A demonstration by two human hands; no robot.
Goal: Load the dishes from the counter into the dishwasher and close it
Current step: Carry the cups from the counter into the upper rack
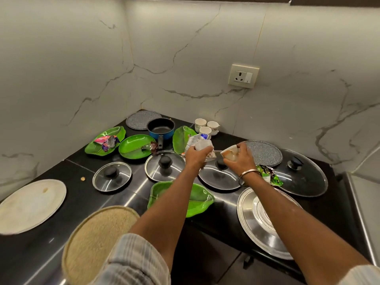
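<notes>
Here, over the middle of the black glossy bench (51, 249), both hands are lifted and each holds something. The left hand (196, 158) has its fingers curled round a crumpled white paper cup (203, 145), with wrinkled wrappers bunched against it. The right hand (240, 159) — a metal bangle on its wrist — grips a small beige ceramic cup (230, 153), tilted on its side with the mouth turned toward the left hand. The two cups are near each other but apart.

Beneath the hands lie two round glass lids with black knobs (164, 165), side by side. At ten o'clock from the hands sit two green leaf-shaped plastic plates (135, 148) carrying sweet wrappers; at eleven o'clock stands a blue saucepan with a dark inside (161, 129), a grey speckled round plate (143, 119) behind it. At twelve o'clock — toward the marble wall — three white patterned teacups (205, 126) cluster together. At five o'clock lies a wide steel lid (263, 223); at three o'clock, a large dark glass lid (302, 175).
</notes>
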